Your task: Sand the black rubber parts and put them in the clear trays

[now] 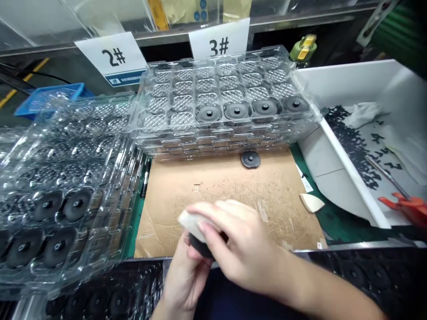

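Near the front edge of the cardboard sheet (213, 186), my left hand (185, 275) has its fingers closed around a black part (200, 245), mostly hidden between both hands. Above it my right hand (240, 240) pinches a pale, whitish pad (196, 224) that lies against the black part. One black disc (250, 159) with a small central stub rests at the back of the cardboard. Behind it, a stack of clear trays (220, 133) holds several like discs in its front row.
More clear trays (110, 178) with black discs stand at left. On the right a white bin (347, 164) holds black scraps and a red-handled tool (407, 206). A cream wedge (311, 202) lies beside it. A green-capped bottle (303, 50) stands behind.
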Demonstrator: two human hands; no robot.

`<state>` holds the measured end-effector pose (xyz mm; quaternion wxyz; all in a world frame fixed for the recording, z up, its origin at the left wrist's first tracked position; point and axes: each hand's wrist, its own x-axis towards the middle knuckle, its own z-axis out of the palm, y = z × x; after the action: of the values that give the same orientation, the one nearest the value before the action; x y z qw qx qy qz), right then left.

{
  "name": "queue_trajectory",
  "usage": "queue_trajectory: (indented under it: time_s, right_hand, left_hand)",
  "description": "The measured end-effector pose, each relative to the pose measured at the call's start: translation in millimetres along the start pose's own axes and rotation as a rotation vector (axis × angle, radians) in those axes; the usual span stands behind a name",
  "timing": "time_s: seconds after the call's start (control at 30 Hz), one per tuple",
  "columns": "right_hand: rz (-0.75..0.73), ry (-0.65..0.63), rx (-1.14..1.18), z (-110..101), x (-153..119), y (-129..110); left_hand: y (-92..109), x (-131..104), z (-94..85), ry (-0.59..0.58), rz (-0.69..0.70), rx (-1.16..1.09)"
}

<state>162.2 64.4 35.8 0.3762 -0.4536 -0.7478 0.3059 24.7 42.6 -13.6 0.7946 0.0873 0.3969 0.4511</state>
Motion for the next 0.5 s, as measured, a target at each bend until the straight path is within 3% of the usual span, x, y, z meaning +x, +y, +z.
queue_trajectory:
  time_s: [0.07, 0.13, 0.23, 0.3, 0.37, 0.43, 0.5]
  right_hand:
    - [-0.082, 0.036, -0.001, 0, 2, 0]
    - [-0.123, -0.052, 0.074, -5, -5, -2]
    - [0.025, -0.15, 0.056, -19, -21, -2]
    - [0.106, -0.097, -0.091, -26, -26, 0]
    - [0.018, -0.034, -0.18, -29, -22, 6]
    - [-0.133, -0.025, -0.087, -27, -13, 16]
    - [-0.106, 0.015, 0.055, -24, -7, 31]
  left_hand:
    - [3, -2, 4.1, -0.039, -0.034, -0.014]
    - [7, -5, 3.4, -0.058, -0.055, -0.029]
    - [8, -5, -3.8, -0.068, -0.081, -0.029]
    - [5, -3, -6.5, -0.075, -0.083, -0.055]
    - [1, -1, -5.0, -0.102, -0.092, -0.095]
    - [-1, 0, -1.1, -0.135, -0.096, -0.102]
    - [1, -1, 1.5, -0.176, -0.098, -0.082]
